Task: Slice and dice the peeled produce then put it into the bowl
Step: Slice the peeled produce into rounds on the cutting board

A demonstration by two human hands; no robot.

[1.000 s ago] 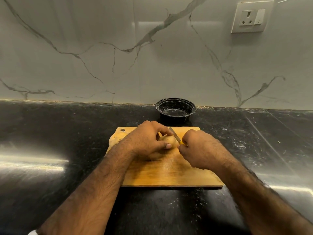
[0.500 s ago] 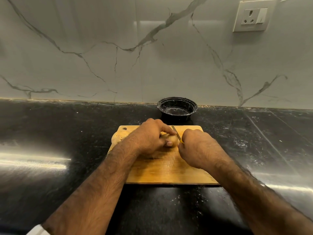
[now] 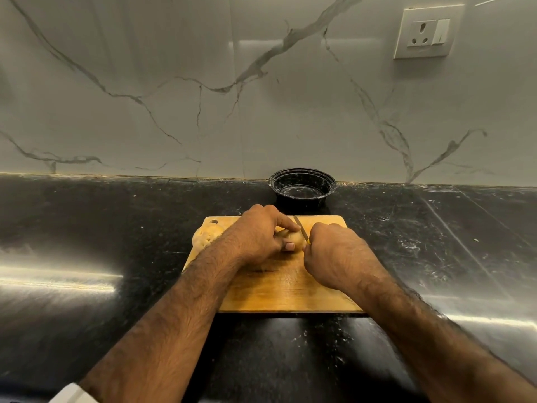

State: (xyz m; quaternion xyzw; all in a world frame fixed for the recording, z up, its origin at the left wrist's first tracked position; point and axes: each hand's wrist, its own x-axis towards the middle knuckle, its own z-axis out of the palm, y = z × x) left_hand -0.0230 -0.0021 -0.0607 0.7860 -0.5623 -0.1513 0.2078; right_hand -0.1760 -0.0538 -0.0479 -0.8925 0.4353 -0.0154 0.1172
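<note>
Left hand (image 3: 261,237) grips the peeled potato (image 3: 293,239) on the cutting board (image 3: 284,289); right hand (image 3: 334,257) clasps the knife (image 3: 300,229), blade against the potato; black bowl (image 3: 302,187) sits just beyond, on the counter (image 3: 116,228).

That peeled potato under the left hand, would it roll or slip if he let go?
Probably it would roll: the potato looks rounded and uncut on the flat cutting board. Its peeled surface may be slippery, which may be why the left hand grips it while the knife cuts.
</note>
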